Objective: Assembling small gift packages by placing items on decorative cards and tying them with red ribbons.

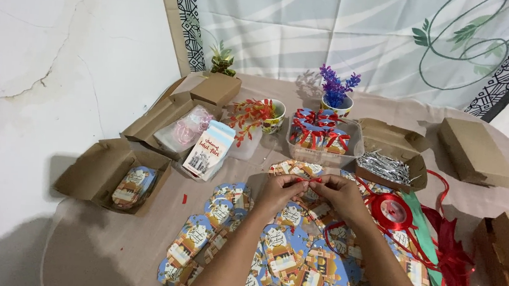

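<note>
My left hand (pixel 279 191) and my right hand (pixel 339 195) meet over the middle of the table. Together they pinch a small printed paper box (pixel 300 171) with a strand of red ribbon (pixel 308 180) across it. Beneath my forearms lie several flat blue and orange printed box cut-outs (pixel 219 218), spread over the tablecloth. A spool of red ribbon (pixel 392 210) sits just right of my right hand, its loose end trailing to the right.
A clear tray (pixel 324 157) holds finished ribbon-tied boxes. Open cardboard boxes stand around: one with printed pieces (pixel 109 174), one with silver wire ties (pixel 387 167), others closed at right (pixel 475 149). Small potted plants (pixel 336 95) line the back. Green and red ribbon tangles at right (pixel 444 246).
</note>
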